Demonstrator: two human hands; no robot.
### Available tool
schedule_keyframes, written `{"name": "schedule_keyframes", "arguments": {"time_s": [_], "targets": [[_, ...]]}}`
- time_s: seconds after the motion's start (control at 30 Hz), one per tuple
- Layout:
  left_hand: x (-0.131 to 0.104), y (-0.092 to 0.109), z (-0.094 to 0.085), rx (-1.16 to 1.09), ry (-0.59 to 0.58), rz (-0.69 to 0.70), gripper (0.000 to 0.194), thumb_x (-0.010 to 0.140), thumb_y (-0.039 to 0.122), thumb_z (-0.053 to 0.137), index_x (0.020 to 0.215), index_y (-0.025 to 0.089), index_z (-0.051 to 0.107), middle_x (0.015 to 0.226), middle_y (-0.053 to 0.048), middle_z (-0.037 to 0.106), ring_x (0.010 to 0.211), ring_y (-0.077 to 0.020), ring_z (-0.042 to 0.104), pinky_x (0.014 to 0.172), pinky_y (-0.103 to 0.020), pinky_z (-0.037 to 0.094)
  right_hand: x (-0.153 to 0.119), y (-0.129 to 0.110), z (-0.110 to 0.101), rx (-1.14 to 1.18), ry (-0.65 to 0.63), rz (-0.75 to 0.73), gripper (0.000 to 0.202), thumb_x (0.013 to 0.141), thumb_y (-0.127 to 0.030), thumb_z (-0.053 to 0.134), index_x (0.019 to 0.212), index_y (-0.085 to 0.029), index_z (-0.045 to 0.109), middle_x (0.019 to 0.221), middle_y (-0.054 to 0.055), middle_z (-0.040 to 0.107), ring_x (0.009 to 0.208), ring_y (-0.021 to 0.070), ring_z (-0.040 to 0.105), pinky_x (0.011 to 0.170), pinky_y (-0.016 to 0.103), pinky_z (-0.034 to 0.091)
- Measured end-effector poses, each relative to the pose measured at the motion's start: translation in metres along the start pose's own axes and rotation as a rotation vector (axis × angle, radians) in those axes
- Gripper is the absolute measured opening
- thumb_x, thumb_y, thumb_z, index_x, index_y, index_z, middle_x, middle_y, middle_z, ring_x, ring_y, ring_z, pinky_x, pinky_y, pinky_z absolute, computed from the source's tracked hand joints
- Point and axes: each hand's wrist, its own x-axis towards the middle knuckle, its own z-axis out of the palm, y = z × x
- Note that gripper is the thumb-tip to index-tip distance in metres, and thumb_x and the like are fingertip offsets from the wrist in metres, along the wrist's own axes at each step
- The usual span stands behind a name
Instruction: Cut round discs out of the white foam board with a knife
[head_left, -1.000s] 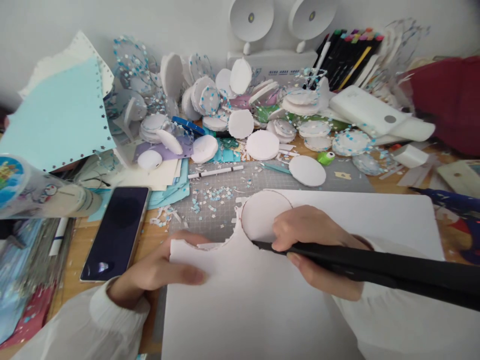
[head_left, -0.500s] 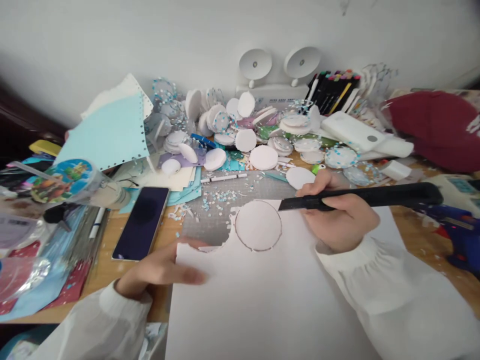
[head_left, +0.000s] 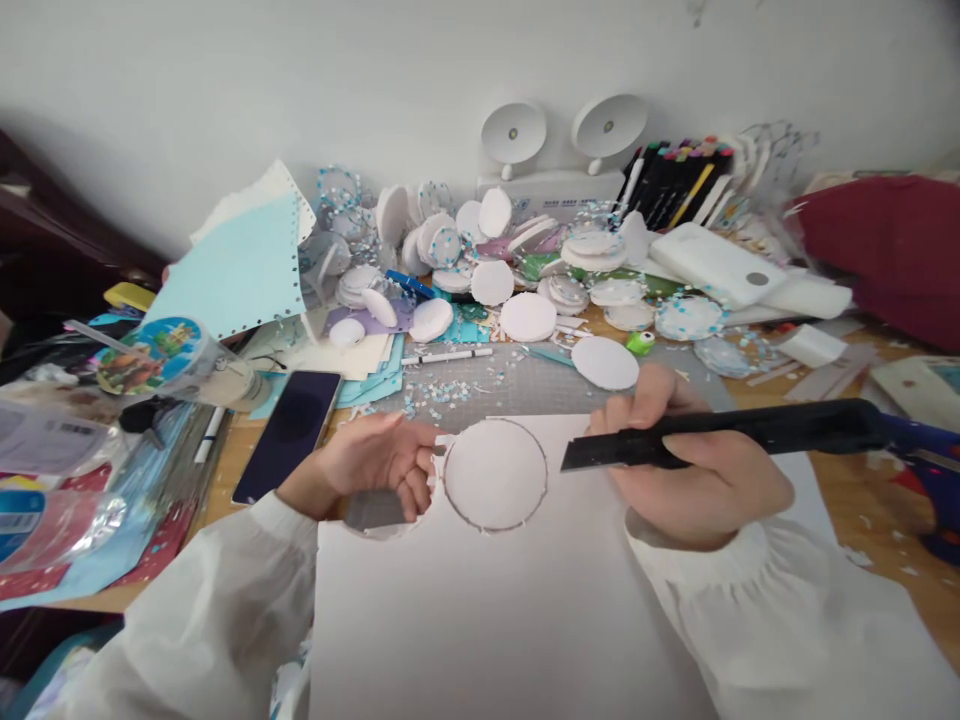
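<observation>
A large white sheet lies in front of me, with a circle outlined by a dark cut line near its far edge. Left of that circle the sheet has a curved notch. My right hand is closed around a black utility knife, its blade pointing left just above the sheet, right of the circle. Beside the notch, my left hand is palm up with loosely curled fingers. Its fingertips are at the sheet's ragged edge, and nothing shows in its palm.
A phone lies on the left, beside a lidded cup. White discs and paper scraps cover the far side of the grey cutting mat. A white lamp and markers stand behind. A maroon cap is at right.
My left hand has let go of the sheet's left corner, turned palm up and moved to the notch. The sheet has shifted slightly left and nearer; the knife is lower in view.
</observation>
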Motion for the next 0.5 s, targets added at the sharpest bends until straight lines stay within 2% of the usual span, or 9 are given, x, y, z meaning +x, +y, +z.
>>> {"name": "schedule_keyframes", "arguments": {"time_s": [0.07,0.2,0.3,0.5], "targets": [[0.015,0.009,0.007,0.109,0.051,-0.042,0.065,0.055,0.073,0.070,0.082,0.014,0.066,0.058,0.001,0.059,0.049,-0.0145,0.058,0.046,-0.023,0.045,0.000,0.000,0.001,0.007,-0.007,0.002,0.013,0.068,-0.036,0.060,0.069,-0.026,0.051,0.046,-0.004,0.030,0.042,0.0147,0.028,0.044,0.031,0.027],[0.035,0.026,0.019,0.235,0.046,-0.121,0.035,0.060,0.044,0.083,0.070,0.013,0.069,0.060,0.000,0.064,0.050,-0.0093,0.054,0.049,-0.020,0.042,0.000,0.004,0.000,0.057,0.004,0.020,0.009,0.070,-0.033,0.057,0.070,-0.025,0.052,0.049,-0.004,0.030,0.045,0.0145,0.028,0.047,0.029,0.027],[0.042,0.027,0.022,0.256,0.029,-0.146,0.031,0.063,0.040,0.082,0.075,0.014,0.072,0.065,-0.001,0.068,0.054,-0.0100,0.057,0.051,-0.020,0.044,0.001,0.007,0.000,0.066,-0.006,0.066,0.009,0.071,-0.034,0.057,0.070,-0.026,0.053,0.049,-0.003,0.032,0.046,0.0154,0.031,0.047,0.031,0.029],[0.050,0.012,0.020,0.142,0.021,-0.100,0.039,0.057,0.030,0.084,0.090,0.014,0.072,0.075,-0.003,0.072,0.062,-0.0118,0.063,0.060,-0.020,0.052,0.003,0.007,0.002,0.009,-0.051,0.132,0.016,0.072,-0.039,0.061,0.070,-0.027,0.051,0.050,-0.001,0.040,0.047,0.0168,0.036,0.047,0.033,0.031]]}}
